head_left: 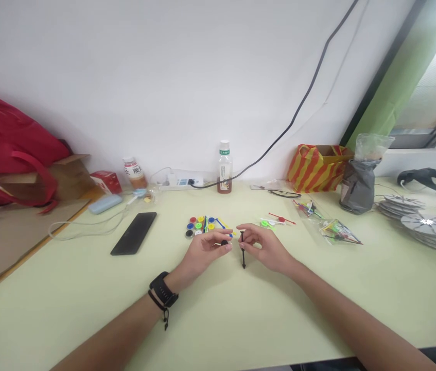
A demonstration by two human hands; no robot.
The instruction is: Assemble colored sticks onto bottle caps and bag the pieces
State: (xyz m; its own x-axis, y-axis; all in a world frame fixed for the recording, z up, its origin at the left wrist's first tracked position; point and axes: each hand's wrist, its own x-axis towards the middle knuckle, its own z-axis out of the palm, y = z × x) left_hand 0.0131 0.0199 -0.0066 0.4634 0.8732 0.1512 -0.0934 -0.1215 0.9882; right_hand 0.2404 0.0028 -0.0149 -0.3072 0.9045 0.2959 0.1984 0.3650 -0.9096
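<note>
My left hand (207,250) pinches a small black disc (224,242) between thumb and fingers. Close beside it, my right hand (264,246) grips a thin black arrow-shaped stick (243,257), its pointed end hanging down. A narrow gap separates the two hands, and the disc and stick are apart. Just behind my left hand lie several coloured discs (198,226) in rows, with blue and yellow sticks (221,223) partly hidden by my fingers. Behind my right hand are green and white discs (267,223) and a red stick with a red disc (281,220).
A black phone (134,233) lies left. Along the wall stand a drink bottle (224,170), a power strip (182,180) and a striped bag (314,169). Plastic packets of parts (340,233) and stacked grey discs (430,229) are at right. A dark cable (298,111) crosses the wall.
</note>
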